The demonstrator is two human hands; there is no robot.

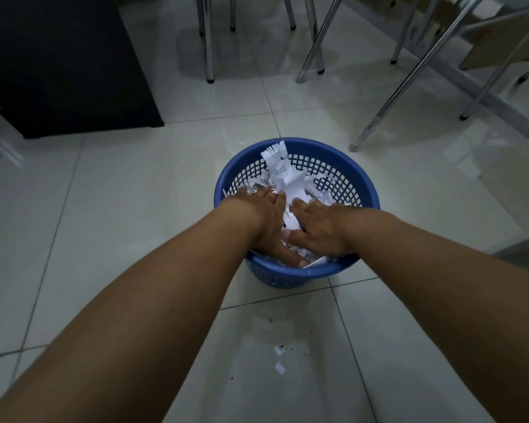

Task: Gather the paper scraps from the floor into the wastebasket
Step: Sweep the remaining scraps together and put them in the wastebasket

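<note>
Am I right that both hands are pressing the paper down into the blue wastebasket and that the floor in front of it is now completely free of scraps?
Not quite. Both hands, left hand and right hand, are in the blue wastebasket on the paper, but the head view shows a few small scraps left on the floor tiles nearer the person.

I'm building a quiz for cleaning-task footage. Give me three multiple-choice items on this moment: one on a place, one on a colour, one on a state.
1. Where are both hands?
A. Inside the wastebasket, on the paper
B. Flat on the floor
C. On a chair leg

2. What colour is the wastebasket?
A. Red
B. Blue
C. Black

3. Is the floor free of scraps?
A. Yes, every scrap is gone
B. No, a few small scraps lie near the person
C. No, scraps lie under the chairs only

Answers: 1 A, the left hand and right hand press on paper inside the wastebasket. 2 B, its lattice wall is blue. 3 B, white scraps remain on the tiles.
</note>
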